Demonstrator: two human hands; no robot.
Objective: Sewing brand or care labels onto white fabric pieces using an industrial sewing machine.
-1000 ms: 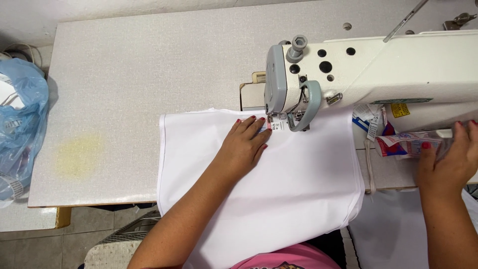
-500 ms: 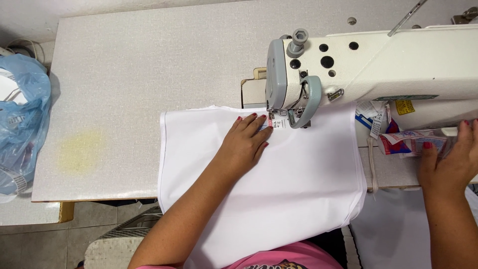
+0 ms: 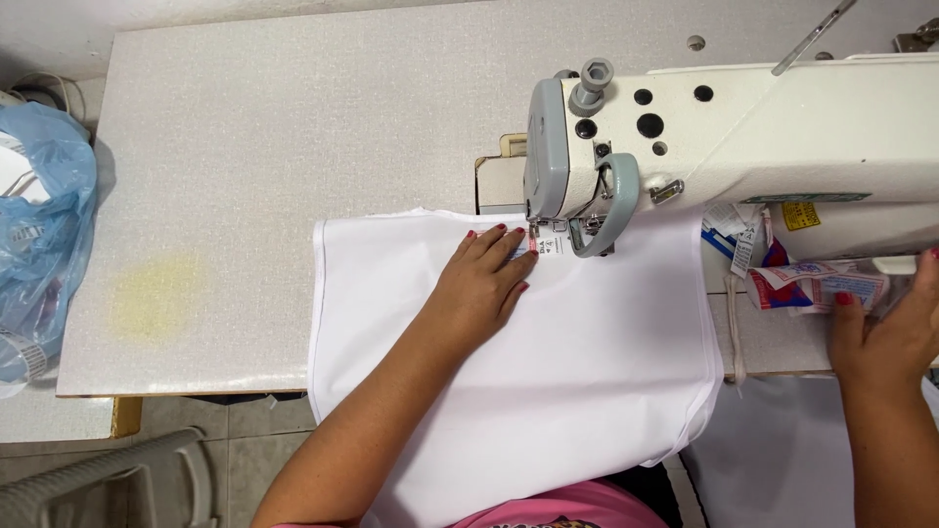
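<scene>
A white piece of fabric (image 3: 587, 381) lies on the sewing table and hangs over its front edge. My left hand (image 3: 481, 284) rests flat on it, fingers together, fingertips at a small white label (image 3: 550, 242) under the needle area of the white sewing machine (image 3: 704, 147). My right hand (image 3: 890, 332) sits at the far right beside the machine's base, touching a clear bag of red, white and blue labels (image 3: 817, 286). Whether it grips the bag is unclear.
The pale speckled table (image 3: 274, 127) has a yellowish stain (image 3: 156, 293) at left. A blue plastic bag (image 3: 44, 235) sits off the table's left end. A grey chair frame (image 3: 108, 479) shows at the lower left, over a tiled floor.
Both hands stay almost in place. The view has shifted slightly, so the machine and fabric sit a little further right and lower in frame.
</scene>
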